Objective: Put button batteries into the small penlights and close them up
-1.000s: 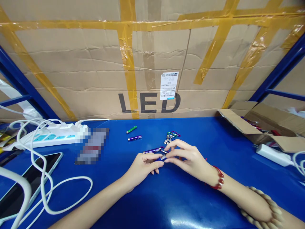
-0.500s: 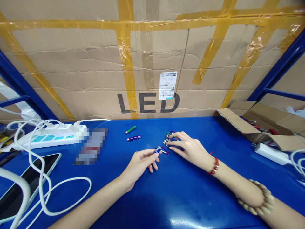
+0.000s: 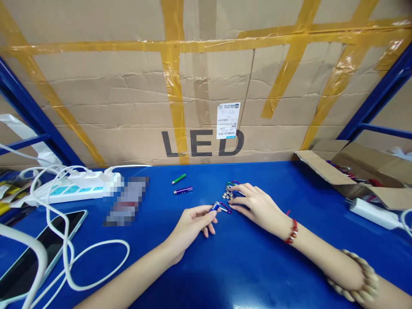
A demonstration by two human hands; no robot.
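Note:
Between its thumb and fingers my left hand (image 3: 196,221) holds a short blue metal tube (image 3: 215,207), which looks like a small flashlight body. A purple carabiner (image 3: 226,209) hangs at its far end, seemingly attached. My right hand (image 3: 257,204) reaches over several silver button cells (image 3: 227,194), thumb and fingers apart; the fingertips are at the pile's right side, and whether they touch a cell is hard to see. More coloured carabiners lie behind the cells, partly hidden by this hand. To the left lie a purple penlight (image 3: 183,190) and a green penlight (image 3: 179,179).
A white power strip (image 3: 74,193) with looping cables and a phone (image 3: 48,244) occupy the left side, beside a blurred-out flat item (image 3: 127,204). At right stand an open cardboard box (image 3: 322,171) and a white adapter (image 3: 375,213). A large taped carton (image 3: 128,107) walls the back.
The view has tilted up slightly, so everything sits a little lower. My right hand's fingertips have shifted slightly at the button cells. My left hand keeps its hold on the blue tube.

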